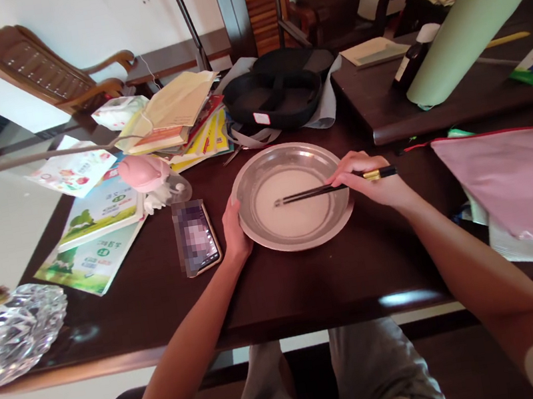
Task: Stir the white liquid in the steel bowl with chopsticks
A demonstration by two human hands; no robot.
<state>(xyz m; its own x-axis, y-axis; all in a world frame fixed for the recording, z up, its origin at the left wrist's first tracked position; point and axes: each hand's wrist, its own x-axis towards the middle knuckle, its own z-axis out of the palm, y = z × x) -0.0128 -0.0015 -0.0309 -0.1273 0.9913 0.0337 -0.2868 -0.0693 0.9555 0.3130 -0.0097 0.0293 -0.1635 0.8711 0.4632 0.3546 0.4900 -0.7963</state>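
bowl point(273, 239) on table point(339, 275), between the hands, pale liquid point(299, 216) already in it; right hand point(365, 178) pinches chopsticks point(307, 194), tips at the liquid; left hand point(236, 234) against the bowl's side, grip cannot be told; stirring seems under way, how much is left unclear

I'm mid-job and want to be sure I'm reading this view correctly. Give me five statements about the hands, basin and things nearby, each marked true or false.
1. The right hand holds black chopsticks, their tips inside the metal basin. True.
2. A smartphone lies to the left of the basin. True.
3. The left hand holds the smartphone. False: the left hand is at the basin's rim, and the smartphone lies on the table.
4. The basin's contents are dark. False: they look pale and whitish.
5. A black case lies beyond the basin. True.
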